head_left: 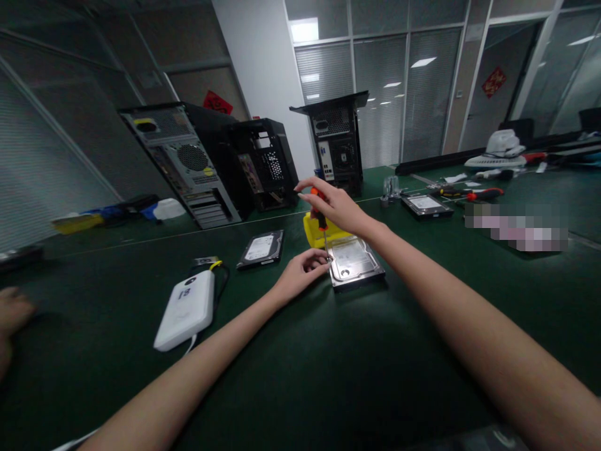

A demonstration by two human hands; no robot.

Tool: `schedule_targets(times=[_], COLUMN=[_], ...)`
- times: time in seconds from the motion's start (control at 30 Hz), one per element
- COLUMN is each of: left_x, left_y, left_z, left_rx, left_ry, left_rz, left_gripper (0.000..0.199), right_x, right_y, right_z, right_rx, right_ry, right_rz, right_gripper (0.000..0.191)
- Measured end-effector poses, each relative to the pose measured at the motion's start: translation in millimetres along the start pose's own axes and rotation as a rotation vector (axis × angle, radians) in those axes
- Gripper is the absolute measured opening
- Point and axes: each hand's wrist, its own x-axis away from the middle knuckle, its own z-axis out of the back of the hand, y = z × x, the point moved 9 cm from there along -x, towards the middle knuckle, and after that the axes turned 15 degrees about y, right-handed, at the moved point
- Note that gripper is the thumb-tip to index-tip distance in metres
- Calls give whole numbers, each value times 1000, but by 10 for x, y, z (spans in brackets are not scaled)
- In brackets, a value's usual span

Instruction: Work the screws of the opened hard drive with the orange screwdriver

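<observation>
My right hand (331,205) grips a red-and-black screwdriver (322,219) from above, its shaft pointing down. The tip meets the left edge of a silver hard drive (359,266) that lies on the table. My left hand (305,269) is closed beside that edge, fingertips pressed together around the screwdriver tip; whatever small thing they pinch is too small to make out. Behind the drive sits a yellow case or holder (312,230), partly hidden by my right hand and the drive. A second hard drive (260,249), label up, lies to the left.
A white power bank-like box (185,310) with a cable lies at left. Computer cases (206,163) and another tower (335,147) stand at the back. At right are a third hard drive (427,205) and red-handled pliers (483,195). Another person's hand (14,310) rests at far left.
</observation>
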Motion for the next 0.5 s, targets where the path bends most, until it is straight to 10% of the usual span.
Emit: schedule_targets(times=[0.5], left_x=[-2], left_y=[16], left_z=[6], left_rx=[-8], left_ry=[2], left_rz=[7], left_gripper=[39], right_x=[-19], right_y=[-40], right_z=[10], right_rx=[-92], right_ry=[-11], right_rz=[37], right_gripper=[39])
